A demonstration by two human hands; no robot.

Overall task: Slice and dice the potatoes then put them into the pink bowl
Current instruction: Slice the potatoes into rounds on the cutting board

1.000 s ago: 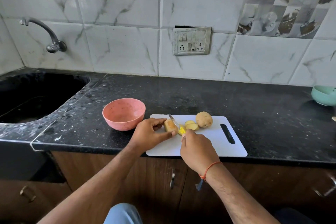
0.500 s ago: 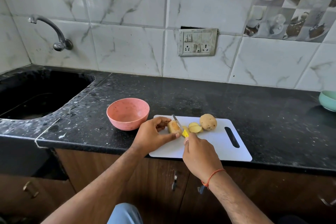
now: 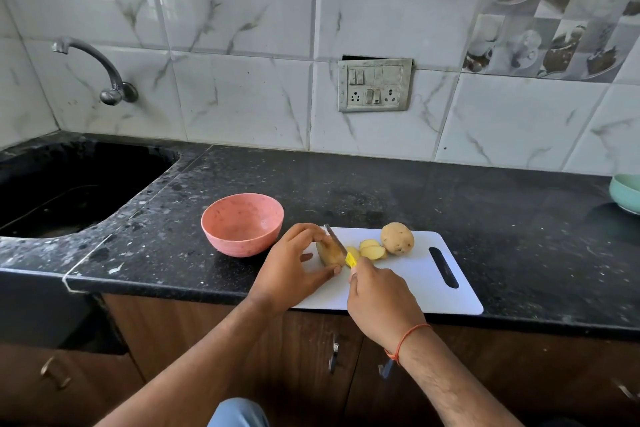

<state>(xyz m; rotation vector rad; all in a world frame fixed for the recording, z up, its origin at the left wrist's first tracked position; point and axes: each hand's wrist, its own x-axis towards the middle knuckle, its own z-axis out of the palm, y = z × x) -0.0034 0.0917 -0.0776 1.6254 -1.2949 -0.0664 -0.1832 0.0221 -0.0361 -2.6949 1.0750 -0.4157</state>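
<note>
Little has shifted since the earlier frames: on the white cutting board [image 3: 415,284], right of the empty pink bowl [image 3: 242,224], the left hand [image 3: 294,270] still pinches the half-cut potato [image 3: 329,253]. The right hand [image 3: 381,305] stays clenched round the yellow-handled knife [image 3: 341,248], blade resting on the potato mid-slice; loose slices [image 3: 370,250] and a whole potato [image 3: 397,238] lie just right. Slicing is under way, so I judge the next move is pressing the blade down clear of the fingertips.

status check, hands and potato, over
Left hand grips potato piece; right hand holds knife, blade on it. Pink bowl empty. Nothing blocking.
</note>
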